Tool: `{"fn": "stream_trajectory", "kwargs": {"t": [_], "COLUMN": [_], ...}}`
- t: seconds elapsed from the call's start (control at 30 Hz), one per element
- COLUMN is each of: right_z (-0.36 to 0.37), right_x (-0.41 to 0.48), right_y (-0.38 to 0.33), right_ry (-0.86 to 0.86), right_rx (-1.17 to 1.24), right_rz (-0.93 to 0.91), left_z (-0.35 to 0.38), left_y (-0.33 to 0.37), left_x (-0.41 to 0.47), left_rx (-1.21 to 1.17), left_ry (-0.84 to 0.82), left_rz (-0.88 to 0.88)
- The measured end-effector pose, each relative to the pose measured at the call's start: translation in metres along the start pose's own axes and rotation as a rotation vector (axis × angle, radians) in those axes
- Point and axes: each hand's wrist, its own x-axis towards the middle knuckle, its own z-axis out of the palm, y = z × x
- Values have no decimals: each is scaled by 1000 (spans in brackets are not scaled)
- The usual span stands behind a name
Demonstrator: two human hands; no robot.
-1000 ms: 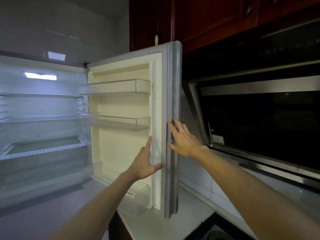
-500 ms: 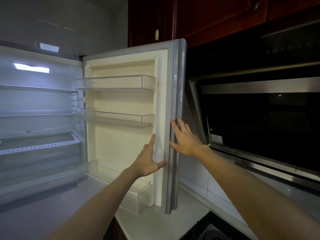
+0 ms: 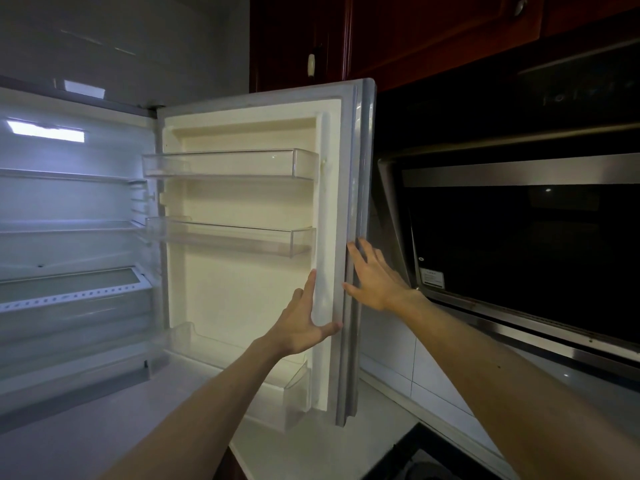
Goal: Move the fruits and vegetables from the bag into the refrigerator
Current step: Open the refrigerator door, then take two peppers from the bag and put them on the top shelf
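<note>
Refrigerator (image 3: 69, 244) at left open; both hands at its door (image 3: 242, 289) edge.
Left hand (image 3: 304, 327) flat on the inner face, fingers straight and together, thumb out; right hand (image 3: 375, 277) against the outer side, fingers straight, spread. Range hood (image 3: 519, 258) at right.

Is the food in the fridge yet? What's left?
Done: the refrigerator door stands wide open. In hand: the left hand and right hand rest flat against its free edge. Left: everything else. The shelves and door bins show no fruit or vegetables, and no bag is in view.
</note>
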Motion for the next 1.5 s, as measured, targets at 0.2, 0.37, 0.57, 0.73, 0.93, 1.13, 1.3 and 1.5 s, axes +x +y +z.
{"fn": "stream_trajectory", "kwargs": {"t": [0.2,0.37,0.57,0.73,0.93,1.13,1.3,1.5], "right_z": [3,4,4,6,5,-7,-32,-77], "right_x": [3,4,1,-13,-38,-83,-130,-205], "right_y": [2,1,-3,-8,5,31,55,86], "right_ry": [10,31,25,-67,-178,-202,-170,-146], "right_rx": [-18,-27,-26,-73,-133,-152,-189,-253], "right_rz": [0,1,17,43,159,299,395,506], "left_z": [1,-2,-3,2,12,32,51,81], "left_y": [-2,-2,0,1,6,27,58,117], "left_x": [3,2,0,-9,-20,-26,-36,-50], "left_rx": [49,51,29,78,273,292,342,307], "left_ry": [-14,-30,-55,-80,18,-120,-229,-309], "left_rz": [12,23,23,12,53,129,171,252]}}
